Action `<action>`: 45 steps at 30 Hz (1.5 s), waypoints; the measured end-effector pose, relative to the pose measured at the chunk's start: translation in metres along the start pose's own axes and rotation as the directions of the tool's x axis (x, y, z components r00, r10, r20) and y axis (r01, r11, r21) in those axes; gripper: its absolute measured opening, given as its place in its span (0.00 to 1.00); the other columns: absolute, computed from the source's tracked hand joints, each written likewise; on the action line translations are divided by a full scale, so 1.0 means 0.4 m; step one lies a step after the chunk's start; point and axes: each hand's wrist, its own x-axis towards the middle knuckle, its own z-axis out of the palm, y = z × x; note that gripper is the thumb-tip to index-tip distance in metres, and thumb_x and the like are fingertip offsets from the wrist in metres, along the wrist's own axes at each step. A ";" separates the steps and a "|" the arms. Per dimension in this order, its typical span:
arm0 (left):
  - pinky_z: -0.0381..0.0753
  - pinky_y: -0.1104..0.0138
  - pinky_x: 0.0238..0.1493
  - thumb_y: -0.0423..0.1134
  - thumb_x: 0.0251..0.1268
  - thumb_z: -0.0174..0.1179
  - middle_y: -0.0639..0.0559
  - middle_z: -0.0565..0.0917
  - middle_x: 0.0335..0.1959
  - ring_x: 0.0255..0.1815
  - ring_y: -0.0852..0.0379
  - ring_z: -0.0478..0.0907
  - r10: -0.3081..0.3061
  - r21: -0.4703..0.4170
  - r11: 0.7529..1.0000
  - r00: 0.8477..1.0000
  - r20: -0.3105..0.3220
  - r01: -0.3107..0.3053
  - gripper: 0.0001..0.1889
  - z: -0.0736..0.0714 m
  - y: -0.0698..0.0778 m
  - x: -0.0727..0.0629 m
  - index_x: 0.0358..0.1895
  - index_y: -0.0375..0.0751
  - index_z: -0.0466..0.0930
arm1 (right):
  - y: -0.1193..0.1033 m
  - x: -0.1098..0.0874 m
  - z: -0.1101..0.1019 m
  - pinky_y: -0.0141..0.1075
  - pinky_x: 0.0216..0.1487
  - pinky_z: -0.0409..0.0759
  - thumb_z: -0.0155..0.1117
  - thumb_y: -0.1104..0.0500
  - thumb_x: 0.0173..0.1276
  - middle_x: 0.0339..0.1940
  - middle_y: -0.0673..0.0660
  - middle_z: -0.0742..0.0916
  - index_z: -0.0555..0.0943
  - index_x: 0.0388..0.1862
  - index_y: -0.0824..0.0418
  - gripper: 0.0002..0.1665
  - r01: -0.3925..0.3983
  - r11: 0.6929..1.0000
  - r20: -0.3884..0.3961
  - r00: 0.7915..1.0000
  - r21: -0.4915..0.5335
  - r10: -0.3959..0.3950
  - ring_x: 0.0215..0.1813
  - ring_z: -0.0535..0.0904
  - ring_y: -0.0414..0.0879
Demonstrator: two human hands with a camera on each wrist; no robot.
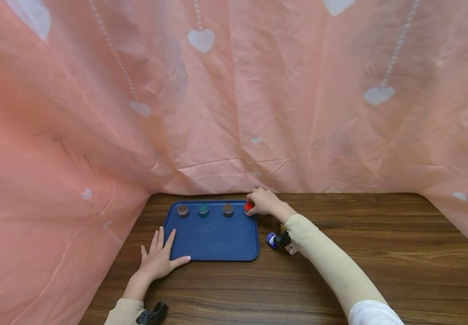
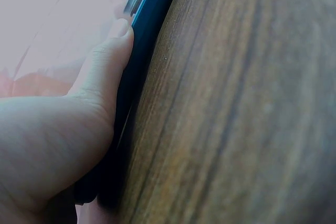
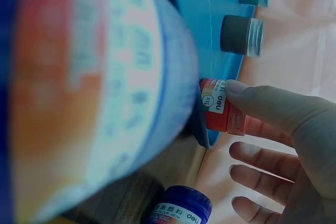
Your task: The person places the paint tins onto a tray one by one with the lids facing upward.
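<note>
A blue tray [image 1: 217, 239] lies on the table with paint jars along its far edge: a brown jar [image 1: 183, 211], a teal jar [image 1: 203, 211] and another brown jar [image 1: 227, 210]. At the far right corner my right hand [image 1: 264, 201] pinches a red paint jar [image 3: 218, 106] between thumb and index finger, its other fingers spread apart. The jar stands at the tray's rim. My left hand [image 1: 157, 259] rests at the near left corner of the tray, fingers spread, with its thumb [image 2: 123, 30] along the tray's edge.
Right of the tray, near my right wrist, a blue paint jar [image 1: 271, 240] sits on the wooden table [image 1: 360, 262]. A large blurred jar [image 3: 105, 93] fills the left of the right wrist view. A pink curtain [image 1: 278, 113] hangs behind the table and at its sides.
</note>
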 end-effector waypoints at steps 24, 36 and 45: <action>0.33 0.23 0.63 0.76 0.51 0.57 0.31 0.35 0.79 0.79 0.31 0.31 -0.004 0.001 1.000 1.000 0.011 0.004 0.58 0.002 0.001 0.001 0.79 0.45 0.45 | 0.015 -0.066 -0.009 0.47 0.46 0.76 0.72 0.44 0.58 0.38 0.55 0.82 0.84 0.40 0.57 0.21 0.088 0.996 -0.103 0.991 -0.001 -0.088 0.43 0.77 0.51; 0.33 0.23 0.63 0.76 0.51 0.57 0.31 0.35 0.79 0.79 0.31 0.32 0.009 0.004 1.000 1.000 -0.002 -0.009 0.58 -0.002 -0.002 -0.001 0.79 0.45 0.45 | -0.025 -0.127 -0.031 0.52 0.51 0.77 0.71 0.46 0.61 0.50 0.58 0.83 0.83 0.53 0.58 0.25 0.008 1.000 -0.035 0.999 0.027 -0.007 0.53 0.77 0.55; 0.33 0.23 0.63 0.75 0.52 0.57 0.31 0.35 0.79 0.79 0.31 0.32 0.006 -0.005 1.000 1.000 0.004 -0.006 0.58 -0.002 0.001 -0.002 0.79 0.45 0.45 | -0.048 -0.185 -0.033 0.48 0.44 0.77 0.72 0.46 0.60 0.43 0.54 0.83 0.84 0.46 0.56 0.20 -0.020 0.999 -0.114 0.993 0.032 0.024 0.49 0.78 0.53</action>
